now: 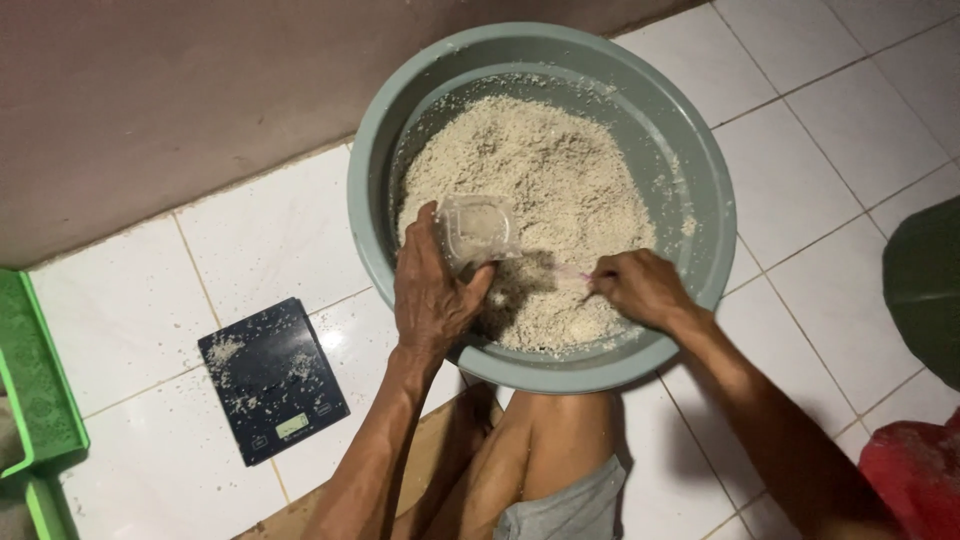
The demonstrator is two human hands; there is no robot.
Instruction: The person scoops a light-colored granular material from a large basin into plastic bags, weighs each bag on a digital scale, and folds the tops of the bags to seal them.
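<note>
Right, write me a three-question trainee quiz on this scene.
1. True or false: the left hand holds a clear plastic container over the basin.
2. What lies on the tiles left of the basin? A) a black digital scale B) a metal pot C) a broom
3. Fill in: the right hand grips a small pinkish tool dug into the pale ____ mixture.

Key: 1 true; 2 A; 3 crumbly
</note>
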